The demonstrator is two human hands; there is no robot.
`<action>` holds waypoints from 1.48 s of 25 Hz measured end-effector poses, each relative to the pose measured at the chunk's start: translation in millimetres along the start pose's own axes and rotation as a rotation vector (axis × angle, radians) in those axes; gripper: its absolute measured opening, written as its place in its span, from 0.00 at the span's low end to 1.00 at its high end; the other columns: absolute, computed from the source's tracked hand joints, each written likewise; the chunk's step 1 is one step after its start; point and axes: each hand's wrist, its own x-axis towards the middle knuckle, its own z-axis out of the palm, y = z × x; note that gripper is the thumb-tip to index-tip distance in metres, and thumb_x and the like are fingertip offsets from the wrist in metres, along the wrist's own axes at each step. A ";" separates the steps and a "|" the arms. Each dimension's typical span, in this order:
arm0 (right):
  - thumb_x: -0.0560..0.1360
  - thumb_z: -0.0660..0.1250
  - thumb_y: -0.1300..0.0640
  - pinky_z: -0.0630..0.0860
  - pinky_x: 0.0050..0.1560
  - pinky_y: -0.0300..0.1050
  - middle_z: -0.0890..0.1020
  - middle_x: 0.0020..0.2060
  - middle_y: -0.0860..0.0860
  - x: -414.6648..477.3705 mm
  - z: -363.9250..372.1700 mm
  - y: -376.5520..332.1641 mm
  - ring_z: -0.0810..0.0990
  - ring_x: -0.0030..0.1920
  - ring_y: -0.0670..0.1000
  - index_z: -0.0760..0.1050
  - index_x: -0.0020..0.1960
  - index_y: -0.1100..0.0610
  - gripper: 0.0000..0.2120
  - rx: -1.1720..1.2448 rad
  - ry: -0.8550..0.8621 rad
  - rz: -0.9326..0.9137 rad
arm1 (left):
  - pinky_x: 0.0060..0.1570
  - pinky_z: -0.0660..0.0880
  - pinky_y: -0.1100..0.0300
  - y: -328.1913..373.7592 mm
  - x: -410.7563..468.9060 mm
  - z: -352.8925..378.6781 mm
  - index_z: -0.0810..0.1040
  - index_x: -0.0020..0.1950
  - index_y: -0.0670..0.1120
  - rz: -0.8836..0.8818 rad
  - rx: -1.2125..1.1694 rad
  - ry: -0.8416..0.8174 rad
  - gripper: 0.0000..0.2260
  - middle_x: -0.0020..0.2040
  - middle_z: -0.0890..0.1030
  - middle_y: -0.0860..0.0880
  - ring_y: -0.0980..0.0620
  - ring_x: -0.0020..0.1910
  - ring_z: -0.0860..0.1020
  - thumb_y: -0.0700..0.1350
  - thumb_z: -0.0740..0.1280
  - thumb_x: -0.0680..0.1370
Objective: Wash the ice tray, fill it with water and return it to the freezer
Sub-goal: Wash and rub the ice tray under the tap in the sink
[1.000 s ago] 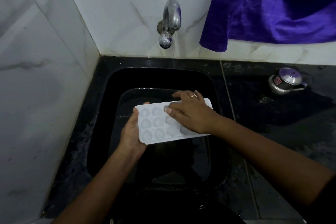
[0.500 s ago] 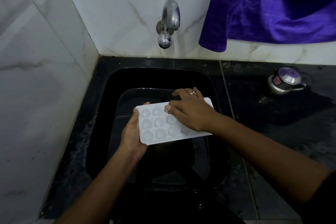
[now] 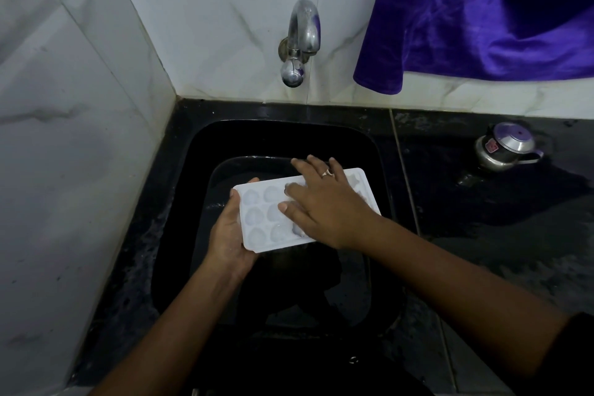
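Head camera showed the left hand (image 3: 229, 235) gripping the short left end of the white ice tray (image 3: 260, 219). The palm was cupped against that edge, the thumb hooked over the far corner of the rim and the other fingers were hidden underneath. From that grip the tray stretched away to the right, hollows facing up, and was held in the air above the black sink (image 3: 180, 202), touching neither its walls nor its floor.

The right hand (image 3: 324, 206) lay flat on top of the tray, just to the right of the grip. Its fingers were straight and spread over the hollows, holding nothing, and they covered most of the tray's middle and right half. A ring (image 3: 328, 173) showed on one finger. Only two columns of hollows stayed uncovered, right beside the left hand.

Beyond the grip and higher up, the metal tap (image 3: 302, 38) stuck out from the white tiled wall (image 3: 64, 138). Further right of both hands a purple cloth (image 3: 482, 10) hung against the wall. A small steel pot (image 3: 506, 146) stood on the dark counter (image 3: 482, 219), well apart from the tray.
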 end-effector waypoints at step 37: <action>0.85 0.48 0.40 0.47 0.79 0.69 0.61 0.81 0.58 0.8 18.9 4.9 0.54 0.82 0.62 0.71 0.72 0.48 0.23 -0.004 0.067 0.037 | 0.56 0.83 0.38 -6.2 13.7 -3.3 0.77 0.73 0.49 -0.056 -0.018 -0.015 0.22 0.68 0.82 0.39 0.37 0.62 0.83 0.59 0.55 0.87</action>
